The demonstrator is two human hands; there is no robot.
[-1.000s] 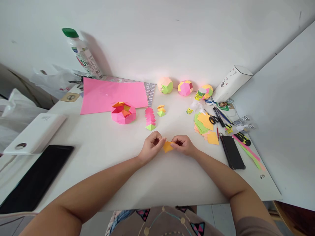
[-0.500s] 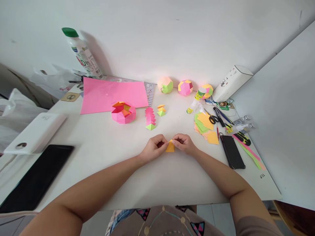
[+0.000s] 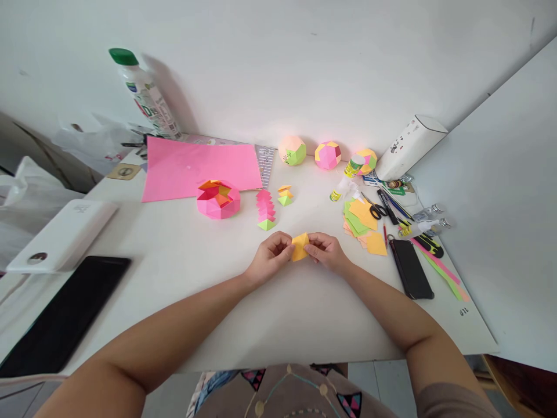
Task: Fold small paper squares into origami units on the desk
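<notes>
A small orange paper square [image 3: 300,248] is held up between both hands over the white table. My left hand [image 3: 273,255] pinches its left edge, thumb in front, and my right hand [image 3: 325,251] pinches the right edge. Just beyond them lie a row of folded pink paper units [image 3: 265,206] with a green one in front, and a shorter stack of orange and green units [image 3: 285,196]. A pink faceted paper bowl shape [image 3: 219,204], orange inside, stands farther left. To the right is a pile of green and orange paper squares [image 3: 359,217].
Several paper balls [image 3: 328,155] sit along the wall, near glue bottles [image 3: 342,188]. Scissors [image 3: 376,211], pens and a black phone [image 3: 411,269] lie at right. Left are a pink sheet [image 3: 200,168], a tall bottle [image 3: 150,98], a white power bank [image 3: 63,235] and a black tablet [image 3: 65,316].
Both hands have raised the orange paper slightly away from me and turned it, so more of its face shows above and between the fingers. The other things have stayed put.
</notes>
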